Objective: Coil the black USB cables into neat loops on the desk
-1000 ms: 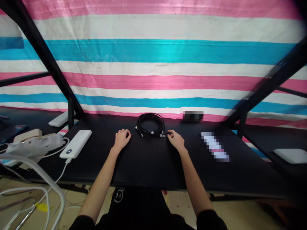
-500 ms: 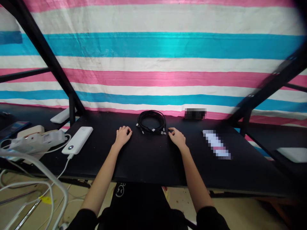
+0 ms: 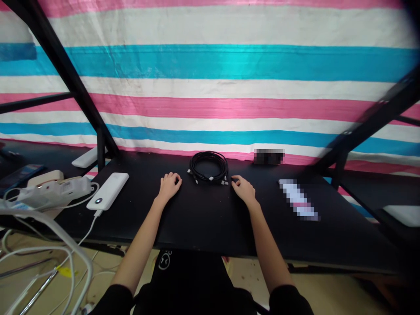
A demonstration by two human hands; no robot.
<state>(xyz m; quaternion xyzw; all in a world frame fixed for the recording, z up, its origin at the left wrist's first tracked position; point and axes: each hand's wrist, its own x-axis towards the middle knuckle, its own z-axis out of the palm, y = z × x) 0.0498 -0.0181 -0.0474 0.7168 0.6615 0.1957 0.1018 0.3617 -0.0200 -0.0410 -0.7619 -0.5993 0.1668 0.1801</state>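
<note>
A coil of black cables (image 3: 209, 166) with pale connector ends lies on the black table (image 3: 203, 218), between my two hands. My left hand (image 3: 169, 184) rests on the tabletop to the left of the coil, fingers slightly curled, a gap showing between thumb and forefinger, nothing held. On the coil's right side my right hand (image 3: 243, 188) also rests on the table with thumb and fingers apart. Its fingertips are near the connectors but do not appear to touch them.
Left of me sits a white power bank (image 3: 108, 191) with a white cable plugged in. Beyond it is a white power strip (image 3: 59, 192) among loose cables. A pixelated flat object (image 3: 298, 199) lies at right; a dark pixelated box (image 3: 269, 156) stands behind. Black frame posts (image 3: 78, 92) flank the table.
The whole view has shifted very slightly. Both hands and the coil stay in the same places on the table.
</note>
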